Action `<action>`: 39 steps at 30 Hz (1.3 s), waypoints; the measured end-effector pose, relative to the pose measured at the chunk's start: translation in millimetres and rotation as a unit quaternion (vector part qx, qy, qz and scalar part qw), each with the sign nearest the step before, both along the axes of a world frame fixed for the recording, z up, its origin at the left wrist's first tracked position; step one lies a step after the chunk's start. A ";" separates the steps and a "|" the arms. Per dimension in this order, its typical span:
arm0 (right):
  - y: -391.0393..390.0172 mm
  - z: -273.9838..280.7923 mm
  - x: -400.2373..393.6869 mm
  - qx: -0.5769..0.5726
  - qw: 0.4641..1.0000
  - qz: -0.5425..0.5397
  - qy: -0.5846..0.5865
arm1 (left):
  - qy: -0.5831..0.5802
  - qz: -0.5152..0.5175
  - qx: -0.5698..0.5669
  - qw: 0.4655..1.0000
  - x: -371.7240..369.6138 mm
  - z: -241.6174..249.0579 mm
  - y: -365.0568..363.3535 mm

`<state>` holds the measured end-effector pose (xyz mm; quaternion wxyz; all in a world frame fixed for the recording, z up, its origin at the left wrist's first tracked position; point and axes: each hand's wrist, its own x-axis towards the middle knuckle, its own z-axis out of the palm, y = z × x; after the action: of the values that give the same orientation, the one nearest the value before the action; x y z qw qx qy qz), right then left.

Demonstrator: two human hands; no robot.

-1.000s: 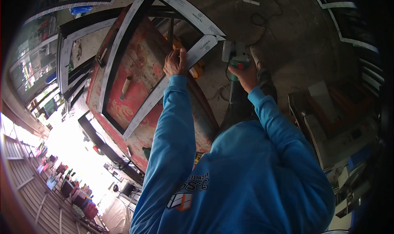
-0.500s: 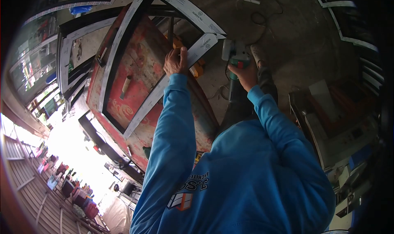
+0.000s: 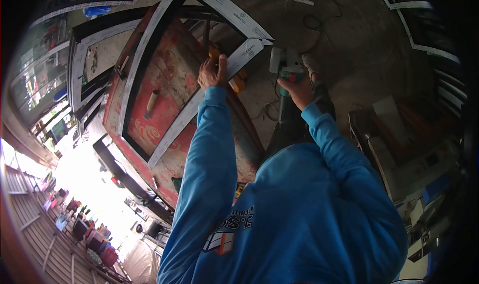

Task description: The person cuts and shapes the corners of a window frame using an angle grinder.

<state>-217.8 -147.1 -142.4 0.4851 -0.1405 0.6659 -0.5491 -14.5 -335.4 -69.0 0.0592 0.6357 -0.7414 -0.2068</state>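
My left hand (image 3: 212,73) is closed around the near bar of a window frame (image 3: 187,112), its thumb pointing up. The frame is dark, with white printed protective film along its bars, and it lies tilted over a worn red tabletop (image 3: 164,72). Beside the frame's right corner, my right hand (image 3: 298,91) grips a green power tool (image 3: 291,74) with a grey guard and a red switch. The tool is low over the floor, apart from the frame. Its exact kind is hard to make out.
A loose chisel-like scraper (image 3: 151,103) lies on the red tabletop within the frame. A yellow tool (image 3: 238,82) shows behind the near bar. More filmed frames (image 3: 77,67) stand at the left. A dark cable (image 3: 313,22) snakes across the floor. A cluttered bench (image 3: 384,134) stands at the right.
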 end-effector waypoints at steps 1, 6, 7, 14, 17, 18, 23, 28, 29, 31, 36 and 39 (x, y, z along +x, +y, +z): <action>-0.9 6.1 -1.0 -0.001 1.000 -0.005 -0.007 | -0.001 -0.001 0.002 1.000 -0.5 0.8 -0.5; 2.0 16.9 -5.2 -0.013 1.000 -0.008 0.004 | 0.007 -0.005 0.008 1.000 -3.1 6.2 -0.4; 1.6 19.8 -5.2 -0.019 1.000 -0.016 -0.009 | 0.005 -0.005 0.007 1.000 -3.2 6.6 0.4; -5.5 29.3 -9.7 -0.019 0.999 -0.006 0.031 | 0.006 -0.002 0.007 1.000 -2.4 5.5 0.1; -6.7 27.5 -9.4 -0.024 0.999 -0.018 0.010 | 0.004 -0.005 0.005 1.000 -2.7 6.5 -0.2; -6.3 27.1 -10.0 -0.023 1.000 -0.014 0.006 | 0.006 -0.005 0.010 1.000 -2.7 7.4 -0.3; -4.4 27.0 -10.8 0.012 1.000 -0.006 -0.001 | 0.004 0.000 0.008 1.000 -1.3 4.4 -0.4; -2.8 28.5 -9.8 -0.031 0.999 0.013 0.006 | 0.007 -0.004 0.009 1.000 -1.3 3.5 -1.1; -2.7 27.4 -9.2 -0.031 0.999 0.014 0.006 | 0.007 -0.003 0.009 1.000 -1.4 3.6 -0.8; -2.5 22.8 -7.0 -0.024 1.000 0.003 -0.006 | -0.001 -0.005 0.000 1.000 -2.0 3.2 -0.3; -6.1 23.4 -6.0 -0.031 0.999 0.001 -0.043 | 0.002 -0.004 0.003 1.000 -3.8 6.8 -0.4; -7.1 28.9 -6.0 -0.037 0.999 -0.003 -0.034 | 0.009 -0.004 0.001 1.000 -3.9 8.1 0.5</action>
<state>-223.8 -154.2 -113.4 0.5004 -0.1370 0.6285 -0.5795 -18.4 -334.9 -60.9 0.0642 0.6307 -0.7433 -0.2135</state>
